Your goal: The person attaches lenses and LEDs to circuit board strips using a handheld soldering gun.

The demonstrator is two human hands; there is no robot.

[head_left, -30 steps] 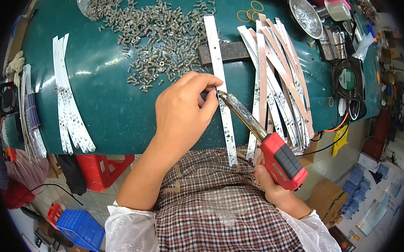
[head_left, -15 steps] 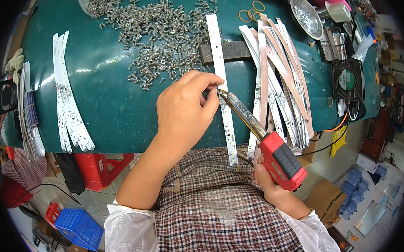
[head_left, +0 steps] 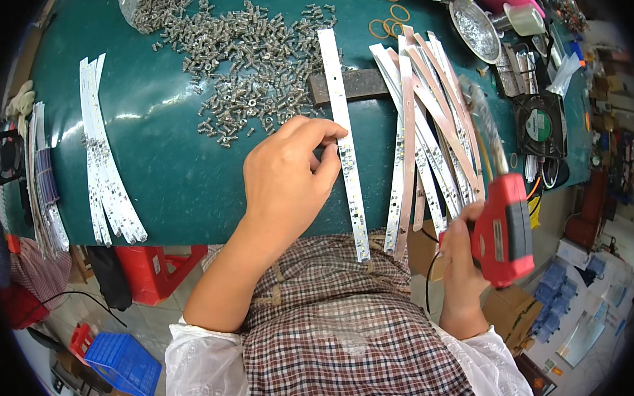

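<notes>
My left hand (head_left: 287, 172) is closed in a pinch at the left edge of a narrow white LED circuit strip (head_left: 341, 103). Its thumb and index fingertips meet there; any small part between them is hidden. The strip lies lengthwise, crossing a dark flat bar (head_left: 358, 85) and overhanging the table's near edge. In my right hand (head_left: 465, 280) is a red and black soldering gun (head_left: 502, 235), its metal barrel pointing up and away over the right side of the table, apart from the strip. Motion blurs the tool.
Loose strips (head_left: 438, 120) overlap right of the worked strip; another bundle (head_left: 103, 159) lies left. A heap of small metal screw-like parts (head_left: 253, 65) covers the far middle. A metal dish (head_left: 474, 30), a small fan (head_left: 540, 127) and rubber bands (head_left: 397, 14) sit toward the right.
The soldering gun has come off the strip and swung right and upward with my right hand. My left hand stays pinched at the strip's edge.
</notes>
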